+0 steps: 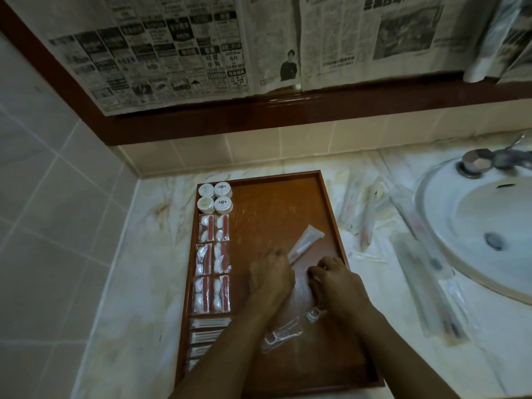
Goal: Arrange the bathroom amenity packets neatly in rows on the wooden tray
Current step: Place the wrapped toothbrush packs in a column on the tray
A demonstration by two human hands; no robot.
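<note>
The wooden tray (276, 197) lies on the marble counter. Down its left side run round white lidded jars (215, 197), clear packets with red and white contents (213, 263) in two columns, and flat white packets (208, 323) near the front. My left hand (270, 277) grips the lower end of a long clear packet with a red strip (305, 244), which slants up to the right over the tray. My right hand (335, 280) has its fingers curled on clear plastic packets (299, 321) lying under both hands in the tray's middle.
Several long clear toothbrush-type packets (365, 223) lie loose on the counter between tray and sink. The white sink (472, 226) with a chrome tap (475, 164) is at the right. Tiled walls stand left and behind, with a newspaper-covered mirror above.
</note>
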